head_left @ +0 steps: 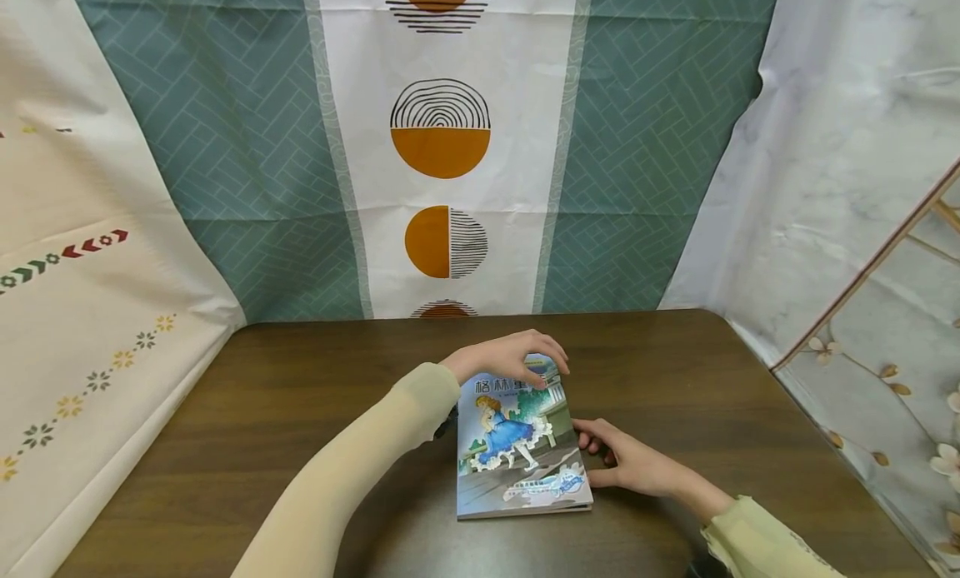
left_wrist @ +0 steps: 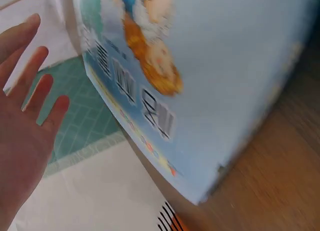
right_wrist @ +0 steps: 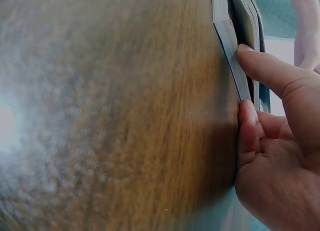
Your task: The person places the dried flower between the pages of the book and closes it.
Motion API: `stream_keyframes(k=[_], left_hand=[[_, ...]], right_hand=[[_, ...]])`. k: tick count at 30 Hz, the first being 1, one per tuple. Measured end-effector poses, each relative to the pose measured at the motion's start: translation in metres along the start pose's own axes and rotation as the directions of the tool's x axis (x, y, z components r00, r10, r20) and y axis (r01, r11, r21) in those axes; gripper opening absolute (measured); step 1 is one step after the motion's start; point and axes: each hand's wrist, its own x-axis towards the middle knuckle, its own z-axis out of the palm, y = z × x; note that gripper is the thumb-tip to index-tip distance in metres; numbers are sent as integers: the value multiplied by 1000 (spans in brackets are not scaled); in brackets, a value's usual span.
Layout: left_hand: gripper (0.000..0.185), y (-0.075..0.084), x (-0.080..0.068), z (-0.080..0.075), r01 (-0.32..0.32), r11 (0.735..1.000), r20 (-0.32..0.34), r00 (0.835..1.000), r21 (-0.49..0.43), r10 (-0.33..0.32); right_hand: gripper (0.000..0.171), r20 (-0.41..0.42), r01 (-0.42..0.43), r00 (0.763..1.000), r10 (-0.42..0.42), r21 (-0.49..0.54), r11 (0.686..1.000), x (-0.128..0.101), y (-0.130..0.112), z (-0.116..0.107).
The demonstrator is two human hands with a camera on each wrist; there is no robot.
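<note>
A children's book [head_left: 510, 445] with Chinese title characters and a girl in a blue dress on its cover lies face up on the brown table. Over its top right part hovers my left hand [head_left: 517, 355]; the left wrist view shows that hand [left_wrist: 30, 126] with fingers spread, apart from the blurred cover [left_wrist: 215, 66]. At the book's right edge, my right hand [head_left: 633, 463] has its fingers curled against the side. Close up, the right thumb [right_wrist: 265, 66] touches the page edges [right_wrist: 232, 51], which show a dark gap between two layers. Some right fingertips are hidden.
The wooden table [head_left: 322, 486] extends on both sides of the book. Behind it hangs a green and white cloth [head_left: 262, 145] with orange circles. A cream patterned cloth [head_left: 97, 311] is at the left, a white floral one [head_left: 847, 228] at the right.
</note>
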Motion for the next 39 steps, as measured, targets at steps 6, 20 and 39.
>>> stream_keyframes(k=[6, 20, 39], left_hand=[[40, -8, -20, -7, 10, 1000, -75, 997, -3, -10], [39, -14, -89, -14, 86, 994, -170, 981, -67, -96], [39, 21, -198, -12, 269, 963, -355, 903, 30, -242]], right_hand=[[68, -4, 14, 1000, -14, -2, 1000, 0, -1, -2], [70, -78, -2, 997, 0, -19, 1000, 7, -4, 8], [48, -177, 11, 974, -141, -584, 812, -13, -33, 30]])
